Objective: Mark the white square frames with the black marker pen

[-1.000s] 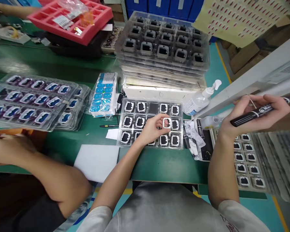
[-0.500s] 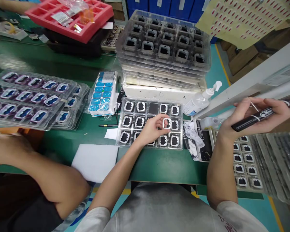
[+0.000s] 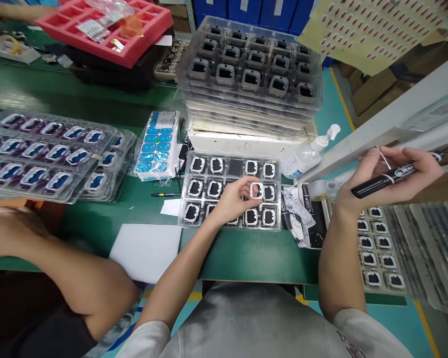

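My left hand is closed on a small white square frame, pinched between thumb and fingers above a clear plastic tray. Similar white frames with black centres sit in the tray's pockets, and one pocket in the back row holds no frame. Off to the right, raised above the table, my right hand grips a black marker pen. A thin metal-looking rod also sticks out between its thumb and fingers.
Behind the tray rise stacked clear trays. A pump bottle and a crumpled cloth lie to its right. Blue-patterned packs and trays of purple-blue parts stand left. A co-worker's arm rests at the left edge.
My right hand, with the marker, has shifted slightly left and tilted a little. My left hand keeps the frame in nearly the same place. The whole view has moved slightly.
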Demonstrator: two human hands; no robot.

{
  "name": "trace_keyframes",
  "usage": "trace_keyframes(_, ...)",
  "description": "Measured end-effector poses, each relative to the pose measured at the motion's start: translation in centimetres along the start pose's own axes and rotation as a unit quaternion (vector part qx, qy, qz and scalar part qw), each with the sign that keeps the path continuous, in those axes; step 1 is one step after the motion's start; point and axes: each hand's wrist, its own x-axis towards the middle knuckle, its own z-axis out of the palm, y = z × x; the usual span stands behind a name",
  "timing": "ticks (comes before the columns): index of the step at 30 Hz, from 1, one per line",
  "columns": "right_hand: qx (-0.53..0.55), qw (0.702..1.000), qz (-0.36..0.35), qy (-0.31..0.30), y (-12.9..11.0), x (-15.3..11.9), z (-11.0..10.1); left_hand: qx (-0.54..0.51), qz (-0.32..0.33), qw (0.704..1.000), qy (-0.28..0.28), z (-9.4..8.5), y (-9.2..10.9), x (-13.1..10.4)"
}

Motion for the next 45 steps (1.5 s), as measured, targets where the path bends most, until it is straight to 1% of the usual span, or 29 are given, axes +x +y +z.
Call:
trace_keyframes(4,0.012,1.0,0.02,-0.011,0.2,0.0,0.1,-0.003,0.001,1.0,0.004,0.0,-0.2,0.1)
trace_keyframes(7,0.041,0.998,0.037,-0.01,0.0,0.1,0.2,-0.003,0.004,1.0,0.007,0.1,-0.3,0.1)
trace_keyframes(10,0.091,0.995,0.034,-0.004,-0.5,0.4,0.5,-0.006,0.004,1.0,0.006,0.1,-0.4,0.1)
trace_keyframes(12,0.105,0.994,0.029,0.002,-0.7,0.5,0.6,-0.007,0.004,1.0,0.007,0.1,-0.4,0.1)
trace_keyframes(16,0.08,0.996,0.026,0.009,-0.5,0.5,0.9,-0.004,0.0,1.0,0.005,0.1,-0.4,0.1)
trace_keyframes(21,-0.019,0.999,0.015,0.027,0.1,0.2,0.7,-0.002,0.001,1.0,0.003,0.0,-0.6,0.1)
trace_keyframes(24,-0.024,0.999,0.021,0.007,0.0,0.0,0.5,-0.004,0.0,1.0,0.004,0.0,-0.6,0.1)
trace_keyframes(28,0.015,0.999,0.044,-0.025,-0.4,-0.3,0.5,-0.007,-0.006,1.0,0.001,0.1,-0.3,0.0)
trace_keyframes(31,0.034,0.998,0.043,-0.027,-0.5,-0.4,0.4,-0.005,-0.01,1.0,0.002,0.1,-0.1,0.0)
trace_keyframes(36,-0.059,0.995,0.047,-0.064,-1.4,-1.1,-0.2,0.007,-0.017,1.0,0.007,0.2,0.1,-0.1)
trace_keyframes(38,-0.064,0.996,0.049,-0.048,-2.0,-1.3,-0.9,0.009,-0.019,1.0,0.006,0.2,0.2,-0.1)
trace_keyframes(39,-0.056,0.995,0.059,-0.054,-2.1,-1.1,-1.6,0.009,-0.02,1.0,0.004,0.2,0.3,-0.1)
trace_keyframes(40,-0.046,0.994,0.071,-0.063,-2.2,-0.8,-2.5,0.009,-0.021,1.0,0.004,0.2,0.3,-0.2)
trace_keyframes(41,-0.039,0.987,0.094,-0.123,-2.1,-0.3,-3.6,0.008,-0.021,1.0,0.004,0.2,0.3,-0.2)
trace_keyframes(42,-0.039,0.972,0.117,-0.201,-2.0,0.4,-5.0,0.007,-0.022,1.0,0.004,0.2,0.3,-0.1)
trace_keyframes(43,-0.046,0.955,0.136,-0.258,-1.8,1.2,-6.5,0.006,-0.021,1.0,0.005,0.2,0.3,-0.1)
trace_keyframes(44,-0.053,0.942,0.151,-0.296,-1.5,2.0,-8.0,0.002,-0.021,1.0,0.006,0.2,0.2,-0.1)
trace_keyframes(45,-0.056,0.933,0.161,-0.316,-1.3,2.7,-9.4,-0.003,-0.021,1.0,0.007,0.2,0.2,0.0)
